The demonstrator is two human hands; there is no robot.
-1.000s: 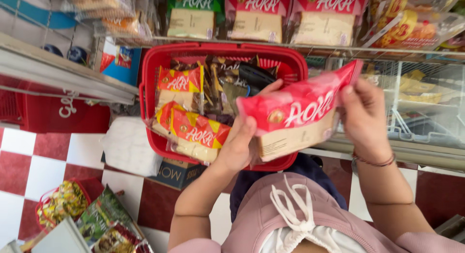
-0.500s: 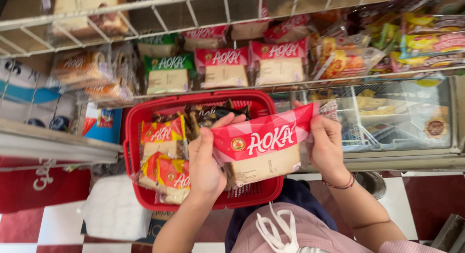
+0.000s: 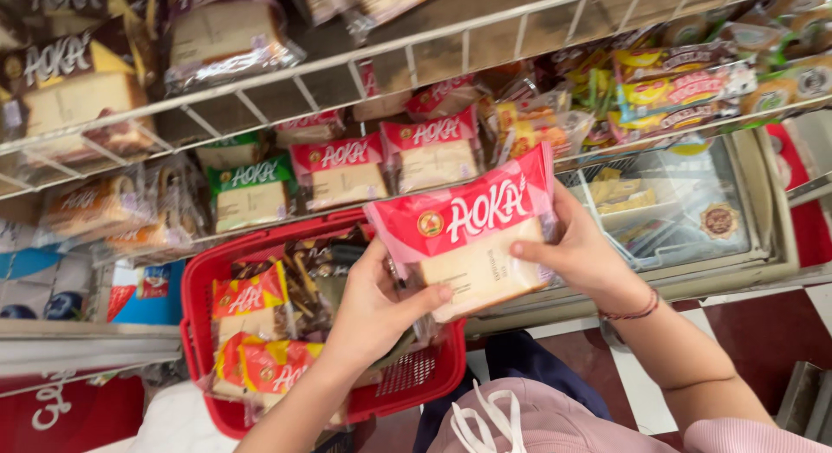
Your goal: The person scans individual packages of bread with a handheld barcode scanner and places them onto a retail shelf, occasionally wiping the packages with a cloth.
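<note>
Both hands hold one red-and-clear cake packet [image 3: 472, 236] up in front of a wire shelf. My left hand [image 3: 373, 310] grips its lower left corner, thumb across the front. My right hand [image 3: 581, 254] holds its right edge, with a thin bracelet on that wrist. Below the packet hangs a red plastic basket [image 3: 407, 388] with several red-and-yellow and dark snack packets [image 3: 260, 332] inside. The shelf row behind holds matching red packets [image 3: 342, 171] and a green one [image 3: 251, 193].
White wire shelves [image 3: 381, 58] run across the top with wrapped cakes, and yellow snack packs [image 3: 685, 84] lie at the right. A glass-lidded chest freezer [image 3: 693, 219] stands under the shelf at right. Red and white floor tiles [image 3: 745, 332] show below.
The packet has been lifted higher and closer to the shelf row of matching packets. The view has tilted up, so more shelving and less floor shows. Both hands keep their grip.
</note>
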